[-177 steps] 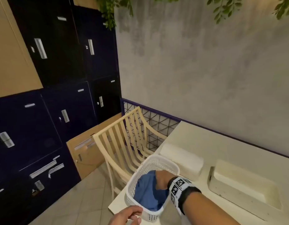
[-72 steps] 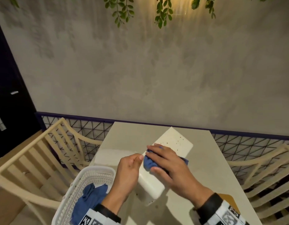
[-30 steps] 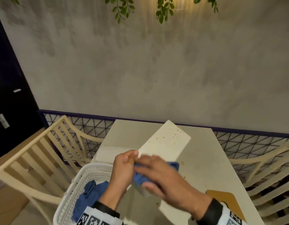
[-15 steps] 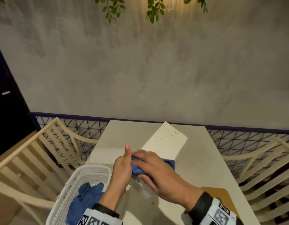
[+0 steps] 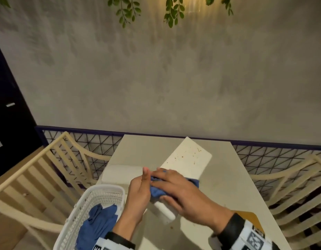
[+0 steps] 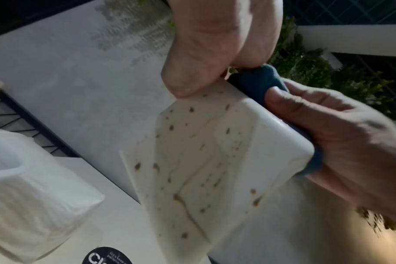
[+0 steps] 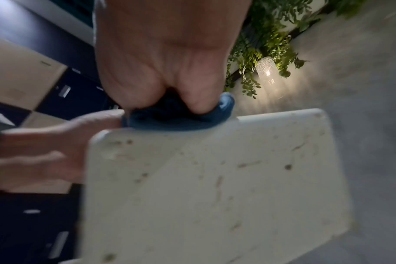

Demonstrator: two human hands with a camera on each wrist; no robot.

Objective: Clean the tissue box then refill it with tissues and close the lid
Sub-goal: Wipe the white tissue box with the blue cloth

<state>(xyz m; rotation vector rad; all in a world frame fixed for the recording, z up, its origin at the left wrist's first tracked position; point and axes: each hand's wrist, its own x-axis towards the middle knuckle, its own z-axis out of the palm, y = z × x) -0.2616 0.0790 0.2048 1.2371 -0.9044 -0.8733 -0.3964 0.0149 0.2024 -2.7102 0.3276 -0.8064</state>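
The white tissue box (image 5: 188, 157) is tilted up off the table, and brown spots dot its faces (image 6: 203, 160). My left hand (image 5: 143, 179) grips its near left edge, thumb pointing up. My right hand (image 5: 176, 190) holds a bunched blue cloth (image 5: 157, 191) against the box's near end. In the right wrist view the fingers (image 7: 199, 100) curl into the cloth (image 7: 181, 121) on the box's rim (image 7: 215, 187). A white pack of tissues (image 5: 120, 174) lies on the table to the left.
A white plastic basket (image 5: 94, 195) with more blue cloths sits at the table's near left corner. A brown flat lid (image 5: 251, 219) lies near my right wrist. Cream slatted chairs (image 5: 48, 177) flank the table (image 5: 228, 186). The grey wall stands behind.
My right hand has rubbed the cloth down from the box's middle to its near end. My left hand keeps its hold and has raised its thumb.
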